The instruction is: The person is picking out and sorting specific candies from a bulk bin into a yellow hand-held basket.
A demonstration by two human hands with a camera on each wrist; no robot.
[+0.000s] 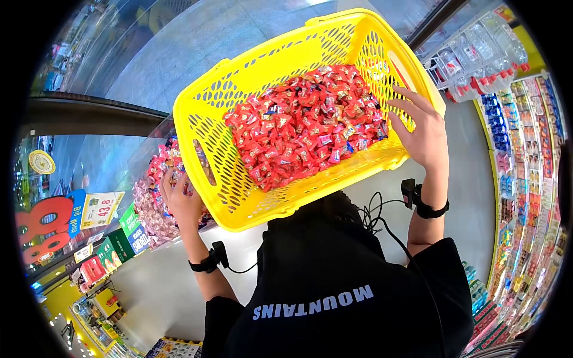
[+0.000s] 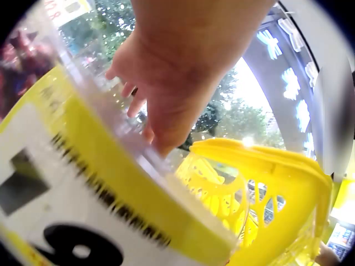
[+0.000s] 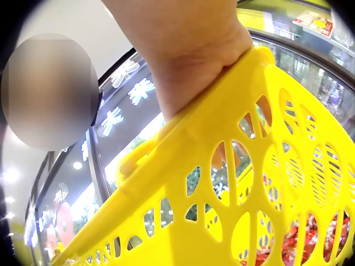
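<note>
A yellow plastic basket (image 1: 239, 74) with perforated walls holds a broad heap of red-wrapped candies (image 1: 310, 128). My right hand (image 1: 425, 134) reaches over its right-hand rim, fingers spread and pointing inside. In the right wrist view, the wrist lies close against the basket rim (image 3: 222, 94), and fingertips show through the holes. My left hand (image 1: 184, 203) is beside the basket's left end, over loose pink and red candies (image 1: 152, 206). In the left wrist view, that hand (image 2: 172, 83) extends past the clear wall of a bin (image 2: 144, 155), fingers loosely extended, the basket to its right.
A price sign (image 1: 102, 210) and a large red figure (image 1: 45, 224) stand on the left. Stocked shelves (image 1: 525, 161) curve along the right, with a rack of bottles (image 1: 474, 56) at upper right. A cable (image 1: 382, 218) hangs near the right forearm.
</note>
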